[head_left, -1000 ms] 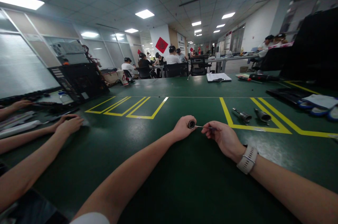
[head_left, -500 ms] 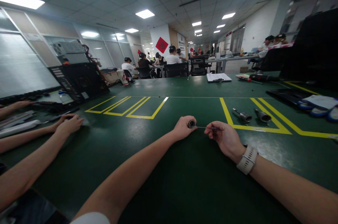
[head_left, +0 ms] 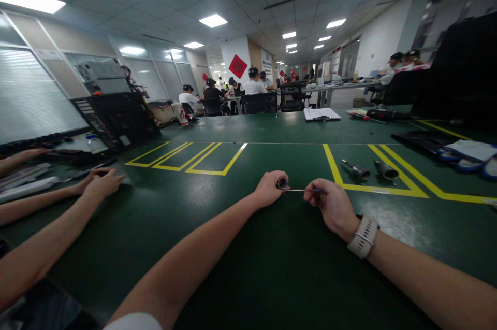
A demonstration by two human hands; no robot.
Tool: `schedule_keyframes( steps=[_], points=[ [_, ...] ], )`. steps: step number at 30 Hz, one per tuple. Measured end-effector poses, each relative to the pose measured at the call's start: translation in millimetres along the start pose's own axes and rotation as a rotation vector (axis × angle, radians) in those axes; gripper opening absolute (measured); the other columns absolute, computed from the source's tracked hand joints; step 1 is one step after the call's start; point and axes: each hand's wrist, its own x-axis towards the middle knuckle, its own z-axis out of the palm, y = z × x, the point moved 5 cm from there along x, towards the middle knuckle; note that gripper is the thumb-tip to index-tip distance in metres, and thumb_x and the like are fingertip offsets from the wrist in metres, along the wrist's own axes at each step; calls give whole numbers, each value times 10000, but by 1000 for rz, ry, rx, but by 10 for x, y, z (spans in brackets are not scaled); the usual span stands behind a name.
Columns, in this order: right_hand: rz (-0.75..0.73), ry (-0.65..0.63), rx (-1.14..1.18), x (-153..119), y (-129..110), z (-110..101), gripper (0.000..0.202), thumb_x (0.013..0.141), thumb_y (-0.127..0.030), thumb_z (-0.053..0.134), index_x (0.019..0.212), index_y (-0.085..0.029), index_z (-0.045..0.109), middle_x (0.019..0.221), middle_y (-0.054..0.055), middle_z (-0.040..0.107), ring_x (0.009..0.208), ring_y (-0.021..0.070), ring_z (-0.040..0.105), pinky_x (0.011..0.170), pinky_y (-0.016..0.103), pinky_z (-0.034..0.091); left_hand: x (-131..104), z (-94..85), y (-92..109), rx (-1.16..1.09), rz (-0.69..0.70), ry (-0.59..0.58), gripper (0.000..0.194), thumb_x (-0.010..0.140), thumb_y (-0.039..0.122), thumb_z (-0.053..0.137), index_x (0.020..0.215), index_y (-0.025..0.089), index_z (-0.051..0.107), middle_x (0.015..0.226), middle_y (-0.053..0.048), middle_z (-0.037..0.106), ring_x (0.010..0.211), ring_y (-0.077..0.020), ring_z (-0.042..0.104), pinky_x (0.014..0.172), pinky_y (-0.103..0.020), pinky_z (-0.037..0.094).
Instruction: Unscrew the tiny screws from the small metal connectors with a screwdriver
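Observation:
My left hand [head_left: 267, 188] is closed around a dark round metal cup-shaped part [head_left: 281, 183], its open ring end turned toward me. From the right comes a slim screwdriver [head_left: 297, 190], its thin bright shaft lying level, with the tip at the lower edge of the cup part near my left fingers. Whether the tip touches the part I cannot tell. My right hand [head_left: 330, 204] pinches the tool's dark handle between thumb and fingers. Two metal cups with shanks, one [head_left: 356, 170] and another [head_left: 385, 170], lie on the table to the right.
Yellow tape lines [head_left: 225, 167] mark the green table [head_left: 233, 237]. Another person's hands [head_left: 103, 182] are at the left. A clipboard [head_left: 321, 114] and a power drill [head_left: 386, 114] lie at the back; gloves [head_left: 468, 154] lie at right. A black computer case [head_left: 120, 120] stands at left.
My right hand and the screwdriver have shifted slightly right and down, so the shaft lies more level below the cup part's ring. My left hand stays in place, the ring end slightly turned.

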Motion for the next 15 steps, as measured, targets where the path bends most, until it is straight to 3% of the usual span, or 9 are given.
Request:
schedule_keyframes(
  steps=[15],
  points=[
    [-93,16,-47,-44,-88,24,177,695,-286,542,567,-185,611,559,24,592,530,140,474,521,286,349,-1,-9,-43,-32,-64,61,223,679,231,665,831,163,516,778,18,532,706,-129,489,625,-244,385]
  ],
)
